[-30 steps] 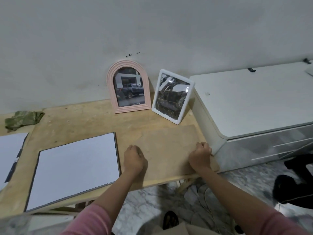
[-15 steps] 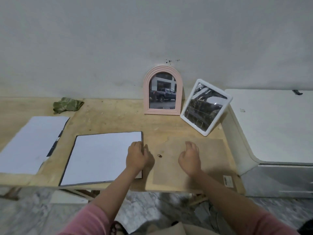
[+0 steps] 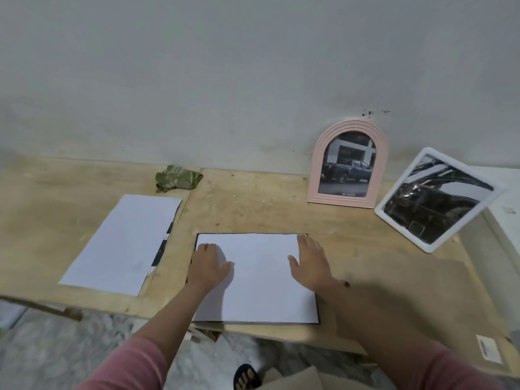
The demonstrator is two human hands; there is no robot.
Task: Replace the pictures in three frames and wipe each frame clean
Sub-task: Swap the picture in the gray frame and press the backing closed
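Note:
A dark-edged rectangular frame lies flat near the table's front edge with a white sheet [image 3: 261, 291] face-down over it. My left hand [image 3: 206, 264] rests flat on the sheet's left side. My right hand [image 3: 309, 261] lies with straight fingers on its right side. A pink arched frame [image 3: 349, 164] with a truck photo leans on the wall. To its right a white rectangular frame [image 3: 434, 199] with a dark car photo leans on a white cabinet. A brown backing board [image 3: 408, 288] lies flat at right, under my right forearm.
A crumpled green cloth [image 3: 177, 178] sits by the wall at the back. More white sheets [image 3: 123, 243] over a dark print lie on the left of the wooden table [image 3: 253, 204]. The white cabinet [image 3: 506, 212] borders the table's right end. Marble floor shows below.
My view swung left. Both hands left the brown backing board and moved left onto the white sheet over the flat frame, their fingers straightening from curled to flat.

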